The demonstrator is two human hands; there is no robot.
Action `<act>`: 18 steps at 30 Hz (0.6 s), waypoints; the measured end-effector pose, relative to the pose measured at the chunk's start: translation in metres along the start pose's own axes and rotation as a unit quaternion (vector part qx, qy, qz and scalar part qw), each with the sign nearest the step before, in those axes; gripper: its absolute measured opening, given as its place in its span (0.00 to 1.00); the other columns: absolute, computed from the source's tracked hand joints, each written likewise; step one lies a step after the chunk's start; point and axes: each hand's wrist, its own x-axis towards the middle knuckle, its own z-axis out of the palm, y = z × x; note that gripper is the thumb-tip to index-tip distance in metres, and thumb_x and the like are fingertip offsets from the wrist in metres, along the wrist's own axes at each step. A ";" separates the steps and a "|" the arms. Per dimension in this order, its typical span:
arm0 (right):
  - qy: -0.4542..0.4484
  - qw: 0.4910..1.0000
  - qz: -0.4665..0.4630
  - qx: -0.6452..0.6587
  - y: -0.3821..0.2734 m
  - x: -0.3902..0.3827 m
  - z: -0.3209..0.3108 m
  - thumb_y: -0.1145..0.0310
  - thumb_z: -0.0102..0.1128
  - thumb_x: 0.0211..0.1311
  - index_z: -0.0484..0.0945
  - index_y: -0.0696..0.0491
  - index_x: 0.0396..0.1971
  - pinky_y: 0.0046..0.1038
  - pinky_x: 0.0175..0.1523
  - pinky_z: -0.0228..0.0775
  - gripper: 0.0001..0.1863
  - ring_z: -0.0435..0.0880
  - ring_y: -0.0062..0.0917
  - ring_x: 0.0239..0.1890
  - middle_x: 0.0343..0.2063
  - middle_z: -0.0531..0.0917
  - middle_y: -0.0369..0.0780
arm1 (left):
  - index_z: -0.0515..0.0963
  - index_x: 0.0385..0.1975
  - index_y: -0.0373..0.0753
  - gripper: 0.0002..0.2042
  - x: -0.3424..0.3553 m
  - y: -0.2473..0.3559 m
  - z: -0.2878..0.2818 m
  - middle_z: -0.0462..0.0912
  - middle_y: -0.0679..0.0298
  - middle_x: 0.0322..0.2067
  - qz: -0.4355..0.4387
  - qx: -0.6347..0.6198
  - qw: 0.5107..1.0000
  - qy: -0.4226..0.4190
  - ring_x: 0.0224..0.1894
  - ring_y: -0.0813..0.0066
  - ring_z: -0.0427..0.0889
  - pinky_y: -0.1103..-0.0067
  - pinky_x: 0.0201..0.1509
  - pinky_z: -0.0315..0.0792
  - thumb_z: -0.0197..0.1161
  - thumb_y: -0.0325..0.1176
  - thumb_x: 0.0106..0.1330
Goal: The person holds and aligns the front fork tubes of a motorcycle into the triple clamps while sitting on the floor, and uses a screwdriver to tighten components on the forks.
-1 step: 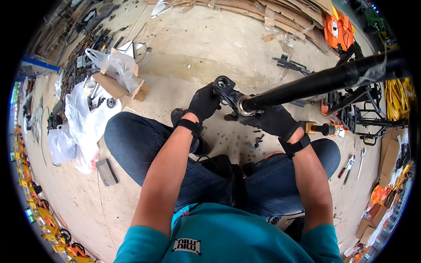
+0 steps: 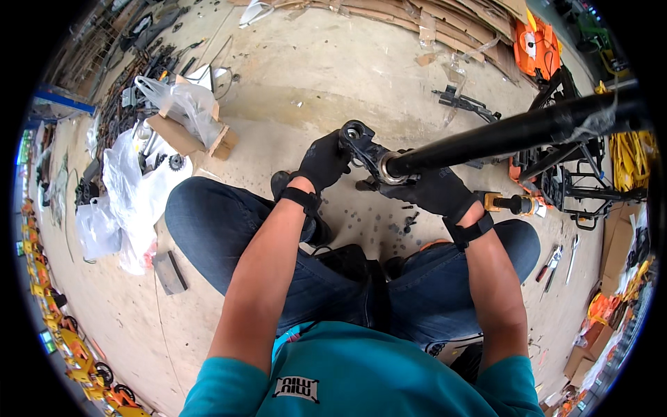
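**Black tube, end fitting — both hands on it**

Seated on the concrete floor (image 2: pixel 333 76), knees apart, work held above the gap between them. My left hand (image 2: pixel 323 161), black glove, is closed around the black bracket (image 2: pixel 358 141) that sticks out past the tube's end; fingers wrapped, thumb side hidden from me. My right hand (image 2: pixel 434 191), also gloved, is curled shut under and around the long black tube (image 2: pixel 514 132) just behind its metal ring (image 2: pixel 384 169). The tube runs from my hands up toward the floor's far right edge, off the ground along its whole visible length.

Small dark bits, likely screws (image 2: pixel 410 222), lie on the floor just beyond my knees. A yellow-handled tool (image 2: pixel 511 203) lies beside my right knee. Cardboard box (image 2: pixel 187 135) and white plastic bags (image 2: pixel 135 187) sit well apart, toward the floor's left edge.

Judgement on technique: keep the right hand as the steady anchor close to the ring, let the left do the turning or seating, keep bracket and tube axis in line to avoid binding, work over the knees so nothing dropped rolls away
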 end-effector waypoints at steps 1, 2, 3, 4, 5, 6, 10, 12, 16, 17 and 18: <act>0.008 1.000 -0.012 -0.024 0.003 -0.004 -0.001 0.55 0.77 0.57 0.82 0.50 0.55 0.34 0.56 0.76 0.28 0.86 0.34 0.50 0.47 0.88 0.43 | 0.79 0.53 0.37 0.17 0.002 0.001 -0.001 0.88 0.59 0.34 -0.002 0.015 1.000 -0.016 0.31 0.74 0.88 0.74 0.35 0.82 0.65 0.24 0.64; 0.019 0.999 -0.020 -0.026 0.006 -0.008 -0.001 0.56 0.78 0.57 0.83 0.50 0.55 0.34 0.56 0.76 0.28 0.86 0.34 0.50 0.46 0.88 0.43 | 0.80 0.53 0.37 0.16 0.004 0.001 -0.001 0.88 0.59 0.33 -0.002 0.026 0.999 -0.030 0.31 0.74 0.87 0.74 0.35 0.82 0.64 0.24 0.65; 0.029 0.999 -0.030 -0.029 0.011 -0.010 -0.001 0.56 0.78 0.57 0.83 0.50 0.55 0.33 0.55 0.76 0.28 0.86 0.34 0.50 0.46 0.88 0.43 | 0.80 0.52 0.37 0.14 0.005 0.002 -0.002 0.88 0.60 0.32 -0.002 0.044 0.998 -0.045 0.28 0.74 0.86 0.75 0.34 0.81 0.62 0.25 0.67; 0.039 0.998 -0.039 -0.031 0.016 -0.014 -0.002 0.56 0.79 0.56 0.83 0.51 0.55 0.33 0.55 0.76 0.28 0.87 0.34 0.50 0.46 0.88 0.43 | 0.80 0.52 0.36 0.14 0.006 0.003 -0.002 0.88 0.60 0.32 0.012 0.060 0.997 -0.051 0.28 0.74 0.86 0.75 0.33 0.81 0.62 0.25 0.67; 0.037 0.999 -0.031 -0.019 0.021 -0.015 -0.001 0.56 0.79 0.56 0.83 0.51 0.54 0.34 0.55 0.77 0.28 0.87 0.34 0.49 0.46 0.88 0.43 | 0.80 0.52 0.36 0.14 0.007 0.004 -0.003 0.88 0.60 0.32 0.028 0.075 0.995 -0.053 0.28 0.74 0.86 0.75 0.33 0.80 0.61 0.25 0.67; 0.036 0.999 -0.023 -0.007 0.025 -0.016 -0.001 0.56 0.79 0.56 0.83 0.51 0.54 0.34 0.55 0.77 0.28 0.87 0.34 0.49 0.46 0.88 0.43 | 0.80 0.51 0.36 0.13 0.007 0.006 -0.004 0.88 0.60 0.32 0.044 0.090 0.994 -0.053 0.28 0.74 0.85 0.75 0.33 0.80 0.61 0.25 0.67; 0.004 0.998 0.014 0.053 0.032 -0.016 -0.004 0.56 0.79 0.56 0.82 0.53 0.53 0.34 0.53 0.77 0.28 0.87 0.34 0.47 0.45 0.88 0.43 | 0.79 0.49 0.36 0.13 0.009 0.006 -0.003 0.87 0.48 0.38 0.031 0.084 0.993 -0.078 0.37 0.51 0.88 0.64 0.44 0.80 0.64 0.30 0.66; 0.022 0.998 -0.016 0.053 0.026 -0.010 -0.001 0.54 0.79 0.56 0.83 0.52 0.52 0.35 0.52 0.77 0.27 0.86 0.35 0.46 0.43 0.88 0.43 | 0.79 0.49 0.36 0.13 0.013 0.002 -0.001 0.87 0.49 0.38 0.053 0.106 0.991 -0.070 0.40 0.51 0.88 0.64 0.45 0.80 0.64 0.30 0.66; 0.034 0.999 -0.034 -0.017 0.008 0.012 -0.001 0.50 0.75 0.57 0.82 0.51 0.53 0.37 0.52 0.77 0.28 0.86 0.41 0.44 0.41 0.88 0.46 | 0.79 0.47 0.39 0.14 0.025 -0.014 0.003 0.88 0.51 0.39 0.049 0.019 0.998 0.039 0.45 0.46 0.85 0.63 0.48 0.78 0.67 0.36 0.65; 0.038 0.999 0.017 -0.009 0.004 0.015 0.001 0.51 0.75 0.56 0.82 0.51 0.55 0.38 0.52 0.76 0.29 0.86 0.43 0.46 0.43 0.88 0.48 | 0.80 0.47 0.39 0.14 0.029 -0.019 0.005 0.88 0.51 0.39 0.051 0.017 0.997 0.063 0.45 0.46 0.85 0.63 0.49 0.78 0.67 0.37 0.65; 0.052 0.998 -0.016 -0.008 0.002 0.022 0.004 0.51 0.74 0.56 0.81 0.51 0.56 0.38 0.52 0.77 0.30 0.86 0.43 0.48 0.45 0.88 0.48 | 0.80 0.47 0.40 0.14 0.032 -0.024 0.006 0.88 0.51 0.39 0.014 0.027 0.997 0.075 0.45 0.46 0.85 0.63 0.49 0.78 0.68 0.37 0.65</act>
